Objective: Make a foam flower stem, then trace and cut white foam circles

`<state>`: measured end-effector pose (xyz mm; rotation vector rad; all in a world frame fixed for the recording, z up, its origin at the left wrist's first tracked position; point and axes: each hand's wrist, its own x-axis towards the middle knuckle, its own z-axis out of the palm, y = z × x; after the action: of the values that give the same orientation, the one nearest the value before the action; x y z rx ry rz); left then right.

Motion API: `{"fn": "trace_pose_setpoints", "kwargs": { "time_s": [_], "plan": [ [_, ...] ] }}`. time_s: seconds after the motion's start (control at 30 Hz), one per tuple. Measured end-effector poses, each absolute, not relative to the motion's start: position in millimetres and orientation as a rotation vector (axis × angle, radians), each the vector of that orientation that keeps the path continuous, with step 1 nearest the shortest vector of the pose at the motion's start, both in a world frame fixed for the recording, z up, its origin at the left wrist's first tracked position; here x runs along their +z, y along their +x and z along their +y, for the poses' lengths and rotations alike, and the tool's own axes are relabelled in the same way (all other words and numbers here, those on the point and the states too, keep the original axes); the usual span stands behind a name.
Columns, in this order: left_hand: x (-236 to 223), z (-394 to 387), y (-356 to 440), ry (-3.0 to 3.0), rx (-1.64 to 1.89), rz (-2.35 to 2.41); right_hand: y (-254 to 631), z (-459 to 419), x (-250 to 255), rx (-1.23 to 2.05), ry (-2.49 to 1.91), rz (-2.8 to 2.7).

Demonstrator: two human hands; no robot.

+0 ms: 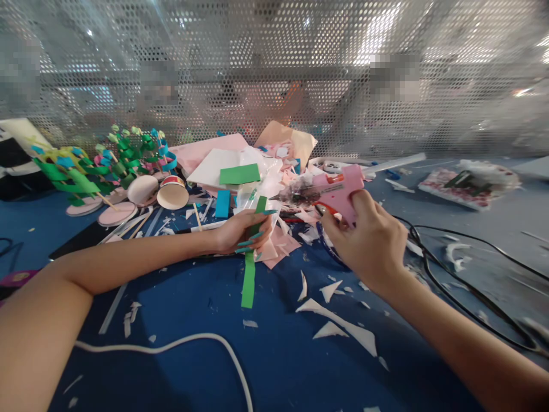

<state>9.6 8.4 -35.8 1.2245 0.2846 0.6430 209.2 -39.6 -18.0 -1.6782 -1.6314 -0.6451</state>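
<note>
My left hand is closed around a long green paper strip, whose lower end hangs out below my fingers and whose top sticks up above them. In my right hand is a pink hot glue gun, gripped by its handle. The gun's nozzle points left toward the top of the strip; whether it touches is hard to make out. A wider green paper piece and a small blue one lie on the scraps just behind my left hand.
Paper plants on sticks with round pink bases stand at the left. White scraps litter the blue table. A white cable crosses the front, a black cable the right. A perforated metal screen rises behind.
</note>
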Motion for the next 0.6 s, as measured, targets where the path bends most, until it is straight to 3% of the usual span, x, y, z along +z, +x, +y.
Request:
{"fn": "trace_pose_setpoints", "kwargs": {
  "time_s": [0.37,0.6],
  "plan": [
    [-40.4,10.0,8.0,1.256,0.644,0.272,235.2,-21.8,5.2,-0.467,-2.004,-1.425],
    [-36.3,7.1,8.6,1.235,0.640,0.302,277.0,1.5,-19.1,-0.295,-2.028,-1.616]
  ]
}}
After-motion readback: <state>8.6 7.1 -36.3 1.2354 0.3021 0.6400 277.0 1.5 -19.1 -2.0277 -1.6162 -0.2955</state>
